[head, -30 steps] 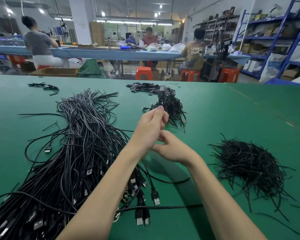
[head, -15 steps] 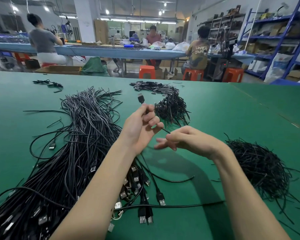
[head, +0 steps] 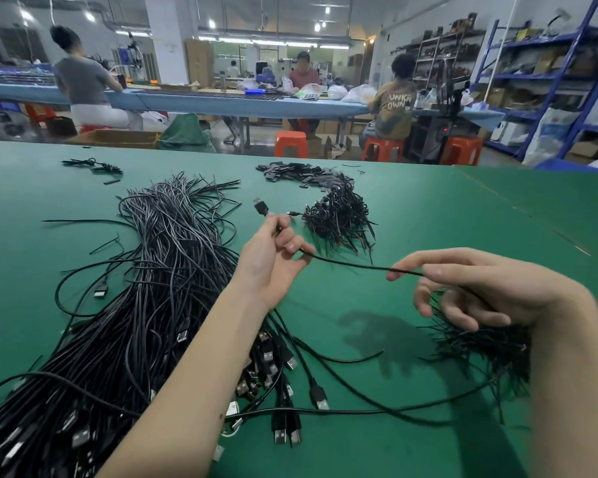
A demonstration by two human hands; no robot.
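My left hand [head: 273,260] grips one black cable [head: 353,265] above the green table [head: 463,229]; the cable's plug [head: 260,205] sticks up past the fingers. The cable runs taut to the right, where my right hand [head: 477,291] pinches it between thumb and forefinger, the other fingers loosely curled. Left of my arms lies a big heap of black USB cables [head: 145,305], plugs toward me. Under my right hand sits a pile of thin black ties [head: 480,350].
A smaller bundle of black wires [head: 339,222] and flat black pieces [head: 297,172] lie at the back of the table. A few loose cables [head: 94,165] sit far left. Beyond are a blue workbench [head: 221,103], seated people, orange stools [head: 290,143] and blue shelving [head: 549,81].
My hands have moved apart: the right hand slid rightward along the cable, stretching it out. The left hand rose slightly, and the plug came out above its fingers.
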